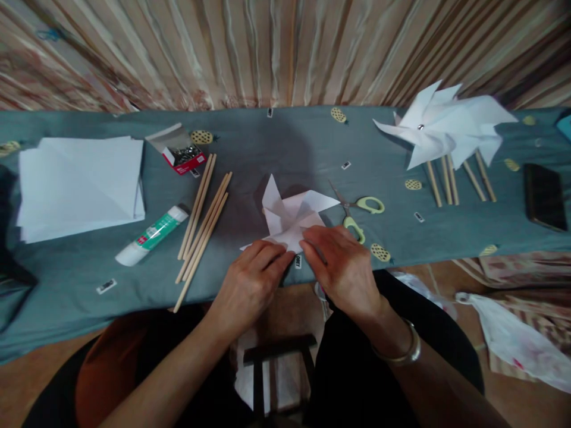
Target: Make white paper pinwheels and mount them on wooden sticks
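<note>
A white paper pinwheel (292, 211) with folded, pointed blades lies near the front edge of the cloth-covered table. My left hand (254, 273) pinches its near left edge, fingers pressed together. From the right, my right hand (341, 264) grips the near right part with thumb and fingertips; those fingers partly hide the paper. Scissors with pale green handles (369, 205) lie just beyond my right hand, their blades beside a pinwheel tip. Several thin wooden sticks (203, 229) rest to the left of my left hand.
Left of the sticks are a glue stick (151, 235), an open red box of small metal pins (184, 157) and a stack of white paper (80, 184). At the right lie finished pinwheels on sticks (450, 128) and a dark phone (545, 196). A pleated curtain (285, 53) hangs behind.
</note>
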Demonstrator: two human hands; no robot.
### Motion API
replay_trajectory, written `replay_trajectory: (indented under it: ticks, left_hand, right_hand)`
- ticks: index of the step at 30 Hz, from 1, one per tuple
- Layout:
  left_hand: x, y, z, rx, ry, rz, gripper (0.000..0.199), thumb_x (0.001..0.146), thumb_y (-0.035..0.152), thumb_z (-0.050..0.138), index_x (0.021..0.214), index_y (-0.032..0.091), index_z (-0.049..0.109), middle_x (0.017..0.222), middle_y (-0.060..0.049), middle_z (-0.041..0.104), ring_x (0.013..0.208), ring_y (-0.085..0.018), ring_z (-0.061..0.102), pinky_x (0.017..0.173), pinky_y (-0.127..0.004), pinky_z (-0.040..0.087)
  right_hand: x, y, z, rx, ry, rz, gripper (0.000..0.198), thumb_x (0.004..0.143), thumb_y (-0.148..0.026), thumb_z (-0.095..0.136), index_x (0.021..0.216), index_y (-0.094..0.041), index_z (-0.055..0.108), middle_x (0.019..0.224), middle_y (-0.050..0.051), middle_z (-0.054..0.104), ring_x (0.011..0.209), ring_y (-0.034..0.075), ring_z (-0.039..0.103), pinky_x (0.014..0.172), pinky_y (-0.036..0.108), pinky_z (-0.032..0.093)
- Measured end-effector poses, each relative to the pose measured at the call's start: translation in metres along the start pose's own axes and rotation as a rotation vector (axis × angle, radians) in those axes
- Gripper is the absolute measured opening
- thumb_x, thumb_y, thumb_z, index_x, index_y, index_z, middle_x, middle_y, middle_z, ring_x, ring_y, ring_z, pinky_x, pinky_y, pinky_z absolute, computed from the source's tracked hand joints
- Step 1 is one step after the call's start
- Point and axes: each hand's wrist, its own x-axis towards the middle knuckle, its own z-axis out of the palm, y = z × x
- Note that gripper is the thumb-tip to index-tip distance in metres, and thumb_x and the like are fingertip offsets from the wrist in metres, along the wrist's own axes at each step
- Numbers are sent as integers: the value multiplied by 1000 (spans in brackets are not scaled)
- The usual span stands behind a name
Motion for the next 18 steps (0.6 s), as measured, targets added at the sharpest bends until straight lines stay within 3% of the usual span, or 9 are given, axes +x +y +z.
replay_trajectory:
  ticks: [4, 8, 18]
  left_hand:
    - [0, 0, 2, -9, 13, -14, 23, 91, 12, 57, 112, 6, 65, 100, -13, 68, 92, -24, 61, 80, -40, 60]
    - [0, -1, 3, -20, 23, -24, 24, 91, 11, 57, 113, 6, 65, 102, -13, 67, 93, -23, 61, 80, -39, 60]
    - [1, -1, 4, -11, 21, -25, 23, 91, 10, 56, 112, 5, 65, 100, -13, 67, 91, -23, 60, 78, -39, 61]
  right_hand:
    - [-4, -2, 2, -28, 27, -34, 20, 96, -18, 49, 103, -15, 67, 115, 12, 69, 99, 23, 60, 87, 39, 54]
    - [-6, -4, 6, -60, -33, -19, 24, 95, -18, 47, 109, -23, 66, 126, 10, 62, 108, 25, 57, 92, 40, 54]
    - [-8, -2, 8, -80, -54, -44, 27, 94, -16, 47, 115, -18, 64, 128, 14, 59, 111, 27, 55, 95, 43, 54]
